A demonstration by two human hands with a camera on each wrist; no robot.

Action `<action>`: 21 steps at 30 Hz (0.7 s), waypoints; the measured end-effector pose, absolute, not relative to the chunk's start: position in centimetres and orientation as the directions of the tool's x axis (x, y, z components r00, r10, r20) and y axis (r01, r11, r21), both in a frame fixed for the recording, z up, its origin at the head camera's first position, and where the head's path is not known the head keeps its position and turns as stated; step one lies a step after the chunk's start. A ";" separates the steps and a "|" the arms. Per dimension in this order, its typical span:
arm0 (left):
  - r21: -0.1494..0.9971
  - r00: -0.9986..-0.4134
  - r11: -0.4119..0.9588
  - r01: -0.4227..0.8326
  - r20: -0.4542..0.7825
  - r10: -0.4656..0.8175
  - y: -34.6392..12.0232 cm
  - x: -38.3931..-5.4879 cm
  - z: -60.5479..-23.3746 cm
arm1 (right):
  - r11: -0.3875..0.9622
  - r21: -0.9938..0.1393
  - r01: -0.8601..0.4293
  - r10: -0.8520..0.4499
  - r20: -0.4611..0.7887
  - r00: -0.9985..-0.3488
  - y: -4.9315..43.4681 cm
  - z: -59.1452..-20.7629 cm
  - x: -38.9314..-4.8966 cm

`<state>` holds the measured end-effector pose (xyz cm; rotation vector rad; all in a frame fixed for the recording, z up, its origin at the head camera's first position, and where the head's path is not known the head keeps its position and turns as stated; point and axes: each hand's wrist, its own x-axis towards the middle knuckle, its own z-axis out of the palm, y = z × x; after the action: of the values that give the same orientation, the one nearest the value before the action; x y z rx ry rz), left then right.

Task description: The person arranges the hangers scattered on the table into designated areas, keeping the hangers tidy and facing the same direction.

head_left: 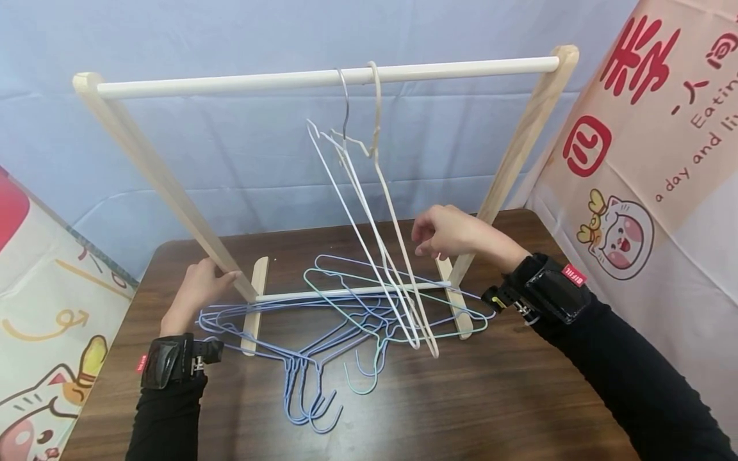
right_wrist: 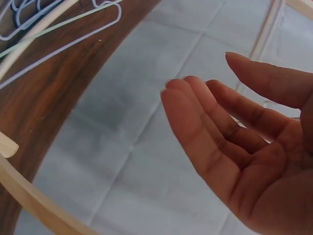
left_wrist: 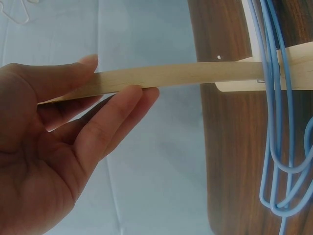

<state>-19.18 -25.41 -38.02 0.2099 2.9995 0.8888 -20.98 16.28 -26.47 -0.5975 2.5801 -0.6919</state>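
My left hand [head_left: 198,288] holds the left wooden post [head_left: 167,186] of a clothes rack low down. In the left wrist view the thumb lies on one side of the post and the fingers on the other. Loosely bent and holding nothing, my right hand [head_left: 450,232] hovers by the right post [head_left: 521,147], just right of the hanging hangers. A white hanger with a silver hook [head_left: 346,109] and a cream hanger [head_left: 377,115] hang from the white top rail [head_left: 230,83]. Several blue hangers [head_left: 291,365] and a green hanger [head_left: 377,358] lie beneath on the table.
The rack stands on a dark wooden table [head_left: 461,403], its flat feet [head_left: 256,275] at either side and a white lower bar [head_left: 300,296] between them. Some blue hangers overlap the left foot and lower bar. Light blue cloth [head_left: 259,147] hangs behind; printed cloths flank both sides.
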 end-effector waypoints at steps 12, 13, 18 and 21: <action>0.552 -0.993 0.827 0.110 0.023 0.116 -25.3 -19.3 -38.0 | 0.809 -0.499 -0.310 -0.501 -0.311 -0.808 16.4 -31.7 -21.2; 0.554 -0.993 0.826 0.108 0.021 0.115 -25.3 -19.2 -38.0 | 0.807 -0.499 -0.317 -0.508 -0.310 -0.804 16.3 -32.0 -21.1; 0.556 -0.993 0.824 0.110 0.024 0.116 -25.4 -19.2 -38.1 | 0.782 -0.535 -0.319 -0.537 -0.319 -0.781 16.1 -33.7 -20.8; 0.556 -0.994 0.825 0.103 0.020 0.111 -25.4 -19.1 -38.0 | 0.775 -0.532 -0.340 -0.555 -0.315 -0.770 16.0 -34.6 -20.7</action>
<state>-19.11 -25.38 -38.04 0.1757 2.9876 0.9096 -20.74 16.00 -34.62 -0.6731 2.5053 -0.6283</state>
